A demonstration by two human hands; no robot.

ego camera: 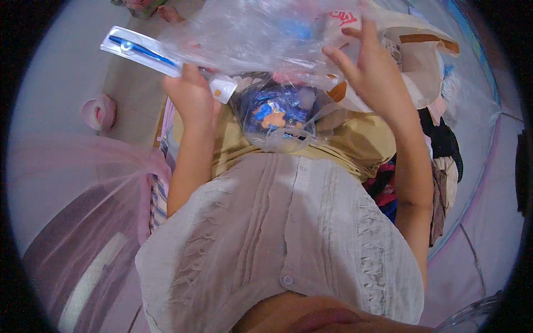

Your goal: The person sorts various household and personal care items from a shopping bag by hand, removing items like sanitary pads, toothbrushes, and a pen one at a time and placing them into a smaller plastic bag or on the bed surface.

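My left hand [192, 98] grips a clear plastic case [141, 50] with a blue pen [143, 52] inside. A small white tag or card [223, 89] shows by its fingers. Between my hands spreads a crumpled clear plastic bag [250, 33], blurred in places. My right hand [377, 75] is at the bag's right side, thumb and fingers apart, before a white patch with red writing. Whether its fingertips touch the film is unclear. On my lap rests a clear bag of blue shiny packets [277, 110], its loop handles towards me.
Brown-edged paper or cardboard packaging [420, 79] stands beyond my right hand, with dark and beige clothes [443, 145] below. Pink netting [104, 166] hangs at the left. A pink roll [100, 112] lies on the floor. Part of another person [170, 14] shows at the top.
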